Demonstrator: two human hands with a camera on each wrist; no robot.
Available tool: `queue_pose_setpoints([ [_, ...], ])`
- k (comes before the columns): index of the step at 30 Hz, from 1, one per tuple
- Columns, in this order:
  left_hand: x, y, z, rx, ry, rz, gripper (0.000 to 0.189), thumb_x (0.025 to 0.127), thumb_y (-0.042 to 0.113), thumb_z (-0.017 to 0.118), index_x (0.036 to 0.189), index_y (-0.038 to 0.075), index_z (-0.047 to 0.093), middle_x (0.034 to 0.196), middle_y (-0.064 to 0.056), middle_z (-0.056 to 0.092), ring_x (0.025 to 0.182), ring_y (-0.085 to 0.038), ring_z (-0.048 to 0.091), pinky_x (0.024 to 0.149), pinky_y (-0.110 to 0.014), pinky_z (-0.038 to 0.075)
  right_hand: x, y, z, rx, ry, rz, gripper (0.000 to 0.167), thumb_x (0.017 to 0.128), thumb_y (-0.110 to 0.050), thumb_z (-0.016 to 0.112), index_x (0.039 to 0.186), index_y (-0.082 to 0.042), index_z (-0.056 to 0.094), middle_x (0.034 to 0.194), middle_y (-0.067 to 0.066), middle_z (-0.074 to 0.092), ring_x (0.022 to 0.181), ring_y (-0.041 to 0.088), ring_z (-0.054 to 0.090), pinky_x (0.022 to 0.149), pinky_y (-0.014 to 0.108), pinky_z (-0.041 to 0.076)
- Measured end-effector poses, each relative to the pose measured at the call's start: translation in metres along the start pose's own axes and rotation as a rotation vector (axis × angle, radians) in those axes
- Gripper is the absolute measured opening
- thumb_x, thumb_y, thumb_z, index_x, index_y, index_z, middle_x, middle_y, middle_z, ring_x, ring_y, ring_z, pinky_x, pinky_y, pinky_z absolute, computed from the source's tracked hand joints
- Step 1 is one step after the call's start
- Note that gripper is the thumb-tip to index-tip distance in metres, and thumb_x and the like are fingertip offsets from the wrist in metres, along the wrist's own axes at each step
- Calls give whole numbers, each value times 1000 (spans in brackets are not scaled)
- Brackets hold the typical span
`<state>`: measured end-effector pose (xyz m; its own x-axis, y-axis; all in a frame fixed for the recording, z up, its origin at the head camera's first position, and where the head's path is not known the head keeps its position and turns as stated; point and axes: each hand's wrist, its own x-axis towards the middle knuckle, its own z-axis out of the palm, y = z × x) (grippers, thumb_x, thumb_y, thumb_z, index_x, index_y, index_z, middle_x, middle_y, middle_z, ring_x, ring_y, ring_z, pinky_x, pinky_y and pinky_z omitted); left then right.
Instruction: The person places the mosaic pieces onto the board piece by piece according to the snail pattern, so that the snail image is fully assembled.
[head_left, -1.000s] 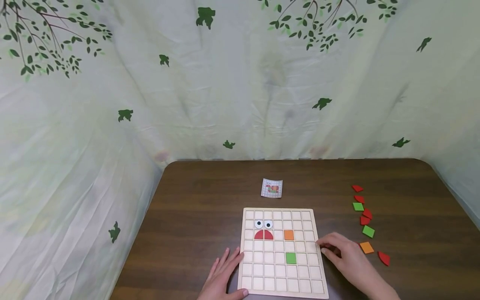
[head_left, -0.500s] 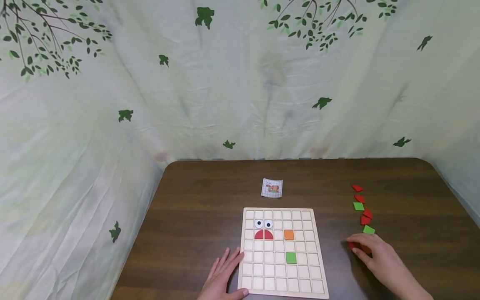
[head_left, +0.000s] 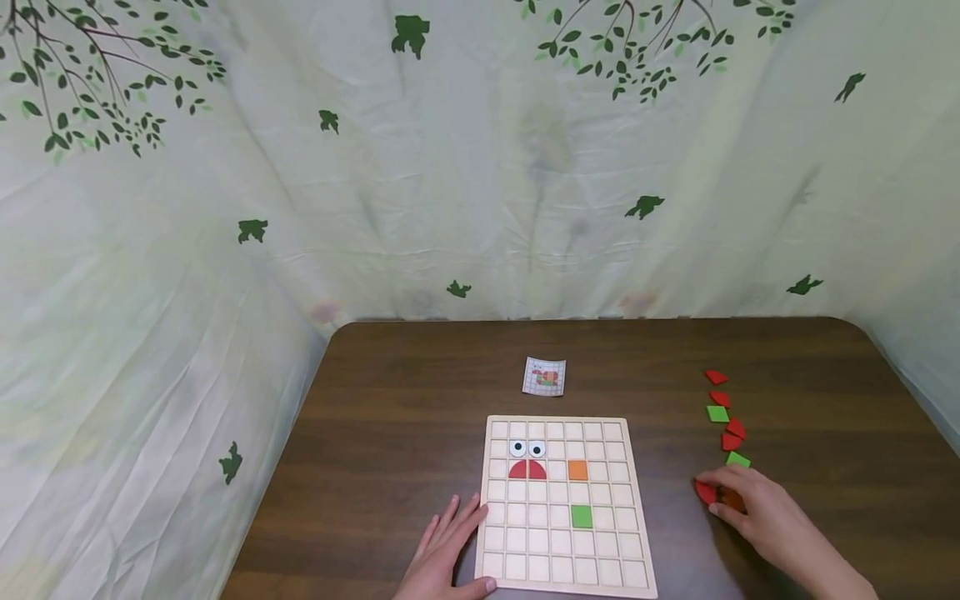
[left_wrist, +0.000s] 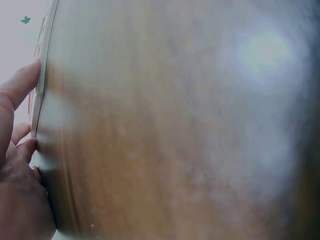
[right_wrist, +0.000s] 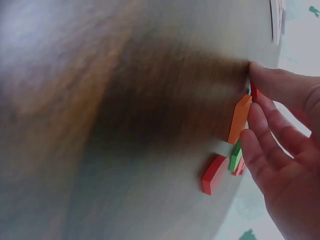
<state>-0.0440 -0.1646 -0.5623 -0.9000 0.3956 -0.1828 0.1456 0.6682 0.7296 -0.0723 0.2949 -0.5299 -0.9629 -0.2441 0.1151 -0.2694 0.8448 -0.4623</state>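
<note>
My right hand (head_left: 761,508) pinches a red quarter-round tile (head_left: 706,492) between thumb and index finger, low over the table to the right of the board. An orange square tile (right_wrist: 240,120) lies under its other fingers, partly covered in the head view. My left hand (head_left: 444,557) rests with spread fingers at the left edge of the pale gridded board (head_left: 561,587), thumb at the lower left corner. On the board sit two eye tiles (head_left: 527,448), two red quarter-rounds (head_left: 527,470), an orange square (head_left: 577,471) and a green square (head_left: 582,517).
A column of loose red tiles (head_left: 731,442) and green tiles (head_left: 717,414) runs up the table's right side. Another red tile (right_wrist: 215,175) lies beside the right hand. A small picture card (head_left: 543,377) lies beyond the board. A printed curtain (head_left: 480,167) hangs behind the table.
My right hand has moved from the board's right edge rightward to the loose tiles. A red tile now shows at its fingertips. The left hand and board have not moved.
</note>
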Motion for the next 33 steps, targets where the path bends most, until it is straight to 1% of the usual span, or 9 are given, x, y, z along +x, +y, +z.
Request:
queue_pose_setpoints([
  [4, 0, 1, 0, 7, -4, -5, 84, 81, 59, 70, 152, 26, 39, 159, 2, 31, 147, -36, 16, 109, -62, 9, 3, -1, 2, 12, 34, -60, 40, 69, -5, 87, 104, -19, 72, 96, -18, 57, 77, -1, 50, 64, 26, 47],
  [8, 0, 1, 0, 15, 6, 5, 83, 81, 59, 70, 152, 27, 39, 158, 2, 32, 147, -36, 17, 109, -59, 9, 6, -2, 6, 46, 57, -99, 42, 67, 1, 86, 99, -21, 71, 95, -18, 55, 76, -1, 51, 63, 25, 48],
  [13, -1, 0, 2, 32, 35, 52, 82, 82, 57, 70, 151, 27, 40, 158, 2, 33, 146, -36, 19, 107, -54, 10, 9, -5, 8, 73, 88, -102, 41, 67, 4, 86, 93, -23, 71, 89, -19, 59, 75, -2, 53, 63, 26, 50],
  [17, -1, -1, 2, 31, 42, 51, 81, 82, 58, 69, 151, 29, 39, 158, 3, 33, 146, -36, 20, 106, -54, 10, 13, -12, 9, 81, 124, -92, 36, 70, 0, 85, 93, -25, 74, 89, -20, 64, 77, -1, 58, 64, 27, 52],
  [19, -2, -1, 3, 35, 45, 47, 81, 82, 59, 69, 151, 29, 40, 158, 2, 34, 145, -36, 20, 106, -56, 11, 16, -18, 10, 103, 135, -67, 33, 72, -2, 85, 93, -25, 75, 89, -20, 67, 78, 0, 61, 65, 27, 52],
  [21, -2, -1, 3, 34, 44, 43, 82, 81, 59, 70, 151, 28, 40, 158, 2, 34, 145, -37, 20, 106, -58, 12, 19, -26, 13, 128, 142, -19, 29, 73, -5, 84, 92, -26, 75, 88, -20, 68, 79, 0, 61, 66, 26, 53],
  [25, -1, 0, 2, 20, 14, 9, 83, 81, 60, 70, 152, 29, 39, 158, 2, 32, 146, -37, 18, 108, -63, 11, 24, -43, 21, 167, 151, 74, 25, 76, -8, 84, 93, -25, 76, 88, -19, 68, 76, 0, 60, 66, 25, 52],
  [29, 0, 0, 2, 15, -10, -15, 84, 81, 60, 69, 152, 28, 38, 159, 2, 31, 147, -36, 16, 109, -63, 9, 29, -59, 30, 213, 128, 102, 23, 78, -8, 82, 95, -23, 75, 87, -18, 65, 72, 1, 57, 64, 24, 50],
  [33, 0, -1, 1, 19, 9, 7, 83, 81, 59, 70, 152, 28, 39, 158, 2, 32, 146, -37, 17, 108, -61, 10, 37, -74, 38, 284, 75, 103, 25, 80, -7, 81, 101, -20, 75, 90, -18, 64, 75, 1, 57, 67, 24, 52],
])
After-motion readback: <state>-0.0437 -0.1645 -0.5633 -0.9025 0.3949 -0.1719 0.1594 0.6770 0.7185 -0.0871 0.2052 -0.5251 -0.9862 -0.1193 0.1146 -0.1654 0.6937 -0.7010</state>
